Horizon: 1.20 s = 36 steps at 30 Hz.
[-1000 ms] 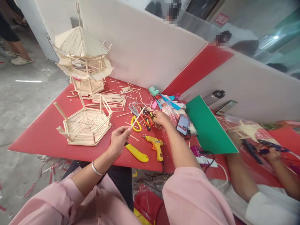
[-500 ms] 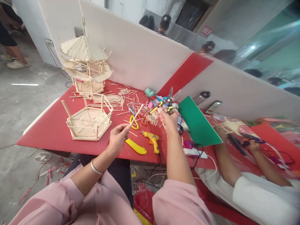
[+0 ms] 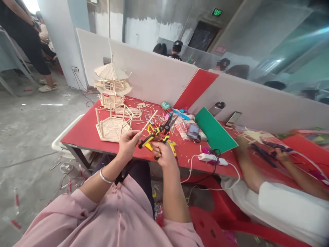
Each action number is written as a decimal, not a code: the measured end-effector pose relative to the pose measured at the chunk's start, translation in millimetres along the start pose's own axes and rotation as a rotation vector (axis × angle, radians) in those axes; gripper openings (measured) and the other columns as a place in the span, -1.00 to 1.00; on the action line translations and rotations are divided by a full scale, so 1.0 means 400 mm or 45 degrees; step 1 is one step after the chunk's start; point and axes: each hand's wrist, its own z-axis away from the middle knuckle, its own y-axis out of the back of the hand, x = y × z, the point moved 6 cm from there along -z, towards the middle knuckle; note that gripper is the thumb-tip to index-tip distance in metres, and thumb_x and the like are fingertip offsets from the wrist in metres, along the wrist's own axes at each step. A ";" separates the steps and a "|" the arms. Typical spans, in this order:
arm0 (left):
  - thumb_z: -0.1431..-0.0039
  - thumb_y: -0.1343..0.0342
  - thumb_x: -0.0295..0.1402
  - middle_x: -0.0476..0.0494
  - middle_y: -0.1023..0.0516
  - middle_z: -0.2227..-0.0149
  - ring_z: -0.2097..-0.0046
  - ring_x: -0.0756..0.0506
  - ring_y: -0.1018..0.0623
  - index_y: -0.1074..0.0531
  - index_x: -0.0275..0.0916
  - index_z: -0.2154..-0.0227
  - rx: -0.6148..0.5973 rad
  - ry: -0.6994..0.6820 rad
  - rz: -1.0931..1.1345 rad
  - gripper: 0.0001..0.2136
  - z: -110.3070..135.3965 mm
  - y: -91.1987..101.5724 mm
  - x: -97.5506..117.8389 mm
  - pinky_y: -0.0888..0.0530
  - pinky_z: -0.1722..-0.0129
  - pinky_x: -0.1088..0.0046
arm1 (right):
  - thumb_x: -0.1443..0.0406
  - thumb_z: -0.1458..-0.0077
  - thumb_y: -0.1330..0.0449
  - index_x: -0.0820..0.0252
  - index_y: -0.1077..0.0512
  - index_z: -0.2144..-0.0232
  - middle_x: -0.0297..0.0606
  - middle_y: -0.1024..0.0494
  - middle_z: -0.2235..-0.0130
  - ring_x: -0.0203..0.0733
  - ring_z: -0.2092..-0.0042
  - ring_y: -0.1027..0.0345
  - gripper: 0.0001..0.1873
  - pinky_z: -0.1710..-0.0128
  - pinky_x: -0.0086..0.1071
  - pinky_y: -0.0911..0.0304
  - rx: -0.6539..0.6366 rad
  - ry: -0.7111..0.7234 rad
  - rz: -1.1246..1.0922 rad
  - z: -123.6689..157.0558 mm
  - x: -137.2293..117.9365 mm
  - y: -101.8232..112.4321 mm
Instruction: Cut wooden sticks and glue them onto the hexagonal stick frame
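My left hand [image 3: 128, 141] pinches a thin wooden stick [image 3: 149, 121] that points up and to the right. My right hand [image 3: 162, 154] grips yellow-and-black-handled snips [image 3: 159, 130], blades apart and aimed up-right, right beside the stick. Both hands hover over the near edge of the red table [image 3: 82, 132]. A hexagonal stick base [image 3: 113, 124] lies just left of my left hand. Behind it stands a stick pagoda [image 3: 111, 84].
Loose sticks, scissors, a green board [image 3: 214, 132], a phone [image 3: 233, 118] and a white power strip [image 3: 212, 157] lie on the table. A white partition [image 3: 154, 77] backs it. Another person's arms [image 3: 259, 164] work at the right. A person stands far left.
My right hand picked the snips up from the table's middle and brought them back to the stick in my left hand. The view pulled back and tilted upward.
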 end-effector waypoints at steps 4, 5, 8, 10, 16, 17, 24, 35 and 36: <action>0.16 -0.41 -0.11 0.02 -0.49 0.59 0.60 0.10 -0.35 -0.54 -0.29 0.45 -0.054 -0.002 -0.034 -0.66 0.013 0.008 -0.005 -0.27 0.62 0.60 | 0.37 0.28 -0.33 0.23 -0.43 0.45 -0.40 -0.37 0.51 -0.48 0.55 -0.04 -0.78 0.70 -0.63 0.17 -0.068 -0.009 -0.137 0.035 0.023 -0.038; 0.14 -0.40 -0.11 0.01 -0.51 0.58 0.57 0.09 -0.38 -0.54 -0.28 0.44 -0.057 -0.012 -0.035 -0.66 0.014 0.009 -0.011 -0.31 0.60 0.60 | 0.38 0.27 -0.32 0.23 -0.44 0.44 -0.37 -0.41 0.48 -0.45 0.52 -0.10 -0.78 0.70 -0.62 0.14 -0.061 -0.003 -0.188 0.038 0.031 -0.044; 0.06 -0.38 -0.13 -0.02 -0.55 0.54 0.50 0.05 -0.47 -0.54 -0.27 0.40 -0.002 -0.074 -0.022 -0.70 0.014 0.016 -0.030 -0.41 0.49 0.58 | 0.40 0.27 -0.29 0.18 -0.46 0.38 -0.32 -0.50 0.38 -0.38 0.45 -0.22 -0.73 0.65 -0.58 -0.01 -0.035 -0.015 -0.336 0.042 0.066 -0.065; 0.02 -0.35 -0.14 -0.01 -0.55 0.53 0.49 0.04 -0.49 -0.53 -0.26 0.38 0.043 -0.106 -0.020 -0.72 0.015 0.021 -0.042 -0.42 0.48 0.57 | 0.39 0.28 -0.26 0.15 -0.48 0.32 -0.32 -0.53 0.32 -0.35 0.41 -0.27 -0.67 0.59 -0.55 -0.12 -0.022 -0.012 -0.389 0.046 0.095 -0.079; 0.05 -0.36 -0.14 0.03 -0.45 0.56 0.57 0.08 -0.39 -0.55 -0.26 0.43 0.047 -0.124 -0.127 -0.73 0.015 0.025 -0.031 -0.34 0.57 0.57 | 0.38 0.31 -0.15 0.11 -0.49 0.28 -0.30 -0.59 0.17 -0.13 0.14 -0.46 -0.59 0.13 -0.26 -0.39 0.057 0.168 -0.167 0.082 0.128 -0.042; 0.06 -0.37 -0.15 0.04 -0.43 0.57 0.58 0.09 -0.35 -0.55 -0.26 0.44 0.042 -0.134 -0.151 -0.73 0.014 0.026 -0.021 -0.31 0.58 0.57 | 0.38 0.29 -0.14 0.12 -0.50 0.27 -0.28 -0.60 0.16 -0.10 0.13 -0.47 -0.59 0.10 -0.22 -0.38 0.080 0.165 -0.038 0.091 0.127 -0.022; 0.02 -0.34 -0.14 0.02 -0.40 0.56 0.55 0.08 -0.28 -0.57 -0.24 0.45 -0.092 -0.200 -0.283 -0.75 0.027 0.022 0.030 -0.26 0.56 0.54 | 0.37 0.11 -0.10 0.16 -0.35 -0.12 -0.13 -0.51 -0.07 0.01 -0.10 -0.37 -0.35 -0.15 -0.03 -0.26 0.242 0.407 1.072 0.140 0.085 0.063; -0.11 -0.24 -0.27 -0.06 -0.50 0.50 0.48 0.01 -0.38 -0.59 -0.22 0.45 -0.159 -0.463 -0.565 -0.86 0.036 0.024 0.058 -0.30 0.46 0.47 | 0.46 0.05 -0.03 0.20 -0.14 -0.27 0.00 -0.40 -0.04 0.12 -0.09 -0.29 -0.22 -0.10 0.05 -0.26 0.126 0.603 1.739 0.125 0.071 0.022; -0.11 -0.23 -0.28 -0.06 -0.51 0.50 0.48 0.01 -0.38 -0.60 -0.22 0.46 -0.156 -0.483 -0.584 -0.86 0.036 0.025 0.061 -0.30 0.47 0.47 | 0.46 0.05 -0.04 0.21 -0.13 -0.28 0.02 -0.40 -0.02 0.14 -0.07 -0.29 -0.22 -0.08 0.07 -0.27 0.131 0.624 1.781 0.125 0.066 0.020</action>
